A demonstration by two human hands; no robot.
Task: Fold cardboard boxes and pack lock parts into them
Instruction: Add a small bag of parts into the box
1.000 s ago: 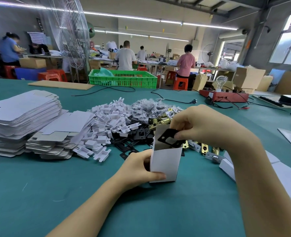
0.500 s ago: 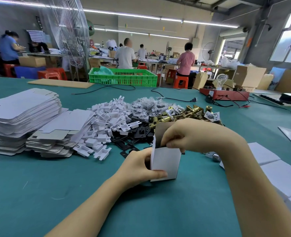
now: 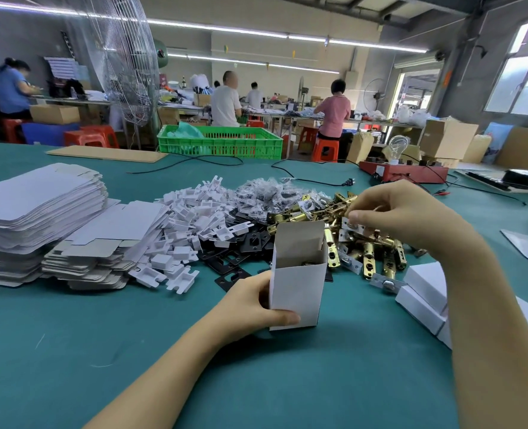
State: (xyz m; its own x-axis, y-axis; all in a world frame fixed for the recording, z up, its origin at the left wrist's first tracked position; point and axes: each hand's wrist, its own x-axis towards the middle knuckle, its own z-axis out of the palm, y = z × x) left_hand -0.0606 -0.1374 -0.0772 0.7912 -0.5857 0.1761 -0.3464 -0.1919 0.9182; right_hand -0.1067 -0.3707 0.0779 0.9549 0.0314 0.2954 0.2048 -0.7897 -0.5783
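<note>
Head view: left hand (image 3: 250, 308) holds open box (image 3: 296, 289) upright.

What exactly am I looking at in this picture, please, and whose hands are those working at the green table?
There is no machine here. The picture comes from a wide-angle camera worn on a person's head, looking forward and down, so the two bare arms are the wearer's own.

The left hand grips an upright white cardboard box with its top open; something dark lies inside. The right hand reaches over a pile of brass latch parts and pinches a small silver piece.

On the green table also lie stacks of flat unfolded boxes, a heap of white plastic inserts, black plates, small clear bags and, at the right, closed white boxes. Other workers sit at benches behind.
</note>
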